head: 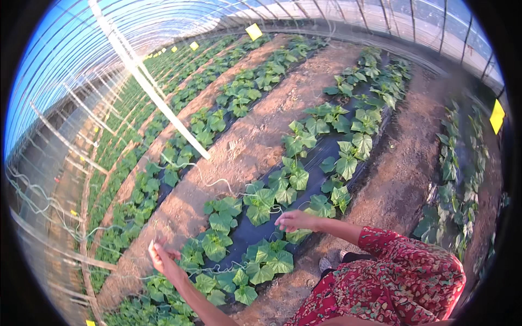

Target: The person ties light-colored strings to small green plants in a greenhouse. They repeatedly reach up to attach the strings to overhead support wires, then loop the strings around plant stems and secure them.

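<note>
My right hand (297, 221) is held over a planted bed, its fingers bent together around a pale twine (275, 209) that loops at the fingertips. From there the twine trails left across the soil. My left hand (164, 257) is raised over the bare path, thumb and forefinger close together; whether a thin strand is pinched there is too small to tell. Between my hands, young cucumber-like plants (216, 243) grow through black plastic mulch film (244, 240). Another twine (222, 269) lies wavy across the bed, beneath leaves in places.
A white post (163, 108) stands slanting in the soil path (248, 138) ahead. Further plant rows (240, 91) run along both sides. Yellow cards (253, 31) hang above the rows, one (497, 117) at far right. Loose twines (38, 195) hang at left, below the greenhouse frame.
</note>
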Demonstrator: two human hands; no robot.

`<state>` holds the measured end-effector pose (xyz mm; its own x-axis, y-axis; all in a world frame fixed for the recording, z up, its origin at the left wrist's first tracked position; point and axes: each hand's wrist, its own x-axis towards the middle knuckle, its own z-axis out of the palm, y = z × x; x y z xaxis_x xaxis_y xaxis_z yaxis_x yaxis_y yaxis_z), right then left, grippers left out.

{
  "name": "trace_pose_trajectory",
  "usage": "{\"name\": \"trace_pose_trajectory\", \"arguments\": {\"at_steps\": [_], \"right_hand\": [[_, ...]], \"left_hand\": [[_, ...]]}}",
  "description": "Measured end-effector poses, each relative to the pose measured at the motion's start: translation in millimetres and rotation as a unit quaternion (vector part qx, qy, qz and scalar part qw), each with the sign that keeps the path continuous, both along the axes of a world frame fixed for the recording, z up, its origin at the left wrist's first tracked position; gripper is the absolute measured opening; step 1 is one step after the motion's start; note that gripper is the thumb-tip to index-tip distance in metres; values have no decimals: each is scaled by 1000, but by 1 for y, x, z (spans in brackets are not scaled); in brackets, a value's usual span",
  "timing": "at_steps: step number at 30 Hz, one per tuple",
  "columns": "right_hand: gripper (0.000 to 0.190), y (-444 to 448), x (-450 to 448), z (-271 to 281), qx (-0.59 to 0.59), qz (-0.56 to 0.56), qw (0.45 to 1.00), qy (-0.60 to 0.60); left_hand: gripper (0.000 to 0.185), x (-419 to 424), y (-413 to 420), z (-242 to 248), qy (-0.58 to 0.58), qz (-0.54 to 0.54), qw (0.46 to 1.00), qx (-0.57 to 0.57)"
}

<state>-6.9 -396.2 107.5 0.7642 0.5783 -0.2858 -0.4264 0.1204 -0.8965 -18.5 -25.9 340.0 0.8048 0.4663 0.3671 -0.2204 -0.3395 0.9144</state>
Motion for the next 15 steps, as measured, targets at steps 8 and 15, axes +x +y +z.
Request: {"name": "trace_pose_trajectory", "arguments": {"at_steps": [8, 15], "right_hand": [[38, -97, -16, -22, -17, -96, 995, 2], [35, -239, -6, -12, -17, -168, 985, -14]], "left_hand": [[52, 3, -41, -29, -141, 252, 948, 133], [45, -10, -206, 19, -299, 312, 885, 172]]}}
